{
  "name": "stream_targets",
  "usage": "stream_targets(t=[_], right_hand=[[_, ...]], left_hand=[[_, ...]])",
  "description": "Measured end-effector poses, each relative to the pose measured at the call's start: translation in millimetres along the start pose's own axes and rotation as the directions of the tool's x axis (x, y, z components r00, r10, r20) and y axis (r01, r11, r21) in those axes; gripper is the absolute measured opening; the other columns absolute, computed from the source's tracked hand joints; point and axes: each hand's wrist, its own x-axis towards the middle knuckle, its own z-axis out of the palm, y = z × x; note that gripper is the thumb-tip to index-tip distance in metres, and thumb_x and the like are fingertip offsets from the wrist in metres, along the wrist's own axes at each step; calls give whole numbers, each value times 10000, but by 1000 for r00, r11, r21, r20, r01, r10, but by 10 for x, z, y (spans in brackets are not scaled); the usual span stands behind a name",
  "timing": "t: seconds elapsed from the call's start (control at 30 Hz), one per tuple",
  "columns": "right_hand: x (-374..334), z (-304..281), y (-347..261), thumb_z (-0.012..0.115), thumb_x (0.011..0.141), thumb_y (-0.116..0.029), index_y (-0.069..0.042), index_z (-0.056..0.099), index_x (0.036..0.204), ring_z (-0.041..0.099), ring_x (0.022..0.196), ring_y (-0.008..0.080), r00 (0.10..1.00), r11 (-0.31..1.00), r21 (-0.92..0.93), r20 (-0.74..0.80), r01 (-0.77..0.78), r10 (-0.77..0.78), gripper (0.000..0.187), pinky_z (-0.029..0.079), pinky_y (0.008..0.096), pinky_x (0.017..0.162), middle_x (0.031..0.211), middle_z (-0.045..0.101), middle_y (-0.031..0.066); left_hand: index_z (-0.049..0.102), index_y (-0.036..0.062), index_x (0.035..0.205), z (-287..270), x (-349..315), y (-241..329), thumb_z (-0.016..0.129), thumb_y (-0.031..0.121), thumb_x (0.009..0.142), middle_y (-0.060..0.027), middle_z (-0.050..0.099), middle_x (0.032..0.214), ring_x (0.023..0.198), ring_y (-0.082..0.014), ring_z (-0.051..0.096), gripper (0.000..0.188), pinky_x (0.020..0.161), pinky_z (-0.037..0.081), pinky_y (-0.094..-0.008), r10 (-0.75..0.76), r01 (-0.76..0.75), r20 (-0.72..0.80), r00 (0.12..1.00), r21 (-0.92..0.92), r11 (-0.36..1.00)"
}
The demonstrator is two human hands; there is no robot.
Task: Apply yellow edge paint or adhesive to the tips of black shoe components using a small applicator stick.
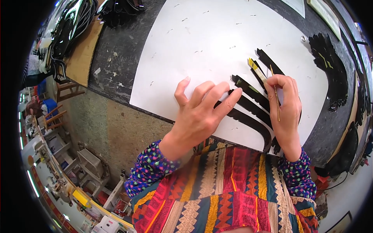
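Note:
Several long black strips, curved at their near ends, lie side by side on a white sheet. My left hand is spread over the sheet, and its index fingertip touches the far end of a black strip. My right hand is closed, with a thin brownish stick between its fingers. Beside those fingertips is a narrow strip with a pale and yellow end, lying along a black strip. Another black strip lies just beyond. My right hand covers parts of the strips.
A stack of black pieces lies on the dark table to the right. A small metal ring sits near the sheet's right edge. Glossy black material rests on a brown board at the far left. A wooden stool stands on the floor.

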Motion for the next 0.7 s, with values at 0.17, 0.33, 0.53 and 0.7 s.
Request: stream_targets(t=[0.17,0.33,0.53,0.7], right_hand=[[-5,11,44,675,861,97,-1,605,1022,612,922,294,994,990,-98,-40,99,-104,201,519,361,771,987,648,132],[-1,-1,38,671,864,98,0,603,1021,621,916,283,993,993,-48,-43,104,-106,197,520,362,757,981,647,130],[-23,-2,55,661,873,109,6,593,1014,626,839,251,999,998,50,-39,-25,27,188,523,335,732,962,630,129],[-11,-37,85,657,892,99,14,594,1035,628,816,229,996,999,50,-90,-8,13,177,524,311,741,969,629,129]], left_hand=[[714,132,1218,-27,-47,44,709,77,824,19,568,1148,1086,-149,522,398,1106,181,-486,-7,7,8,1000,-22,1000],[710,121,1217,-7,-98,45,754,133,817,19,584,1120,1071,-157,533,403,1106,177,-490,-2,1,-8,1000,-50,999],[681,172,1288,-2,-24,104,763,199,842,25,529,1138,1102,-152,478,455,1106,155,-504,-60,60,17,998,-2,998],[671,202,1309,42,-19,98,758,246,851,27,508,1143,1118,-149,449,468,1108,145,-509,-51,50,21,999,31,998]])
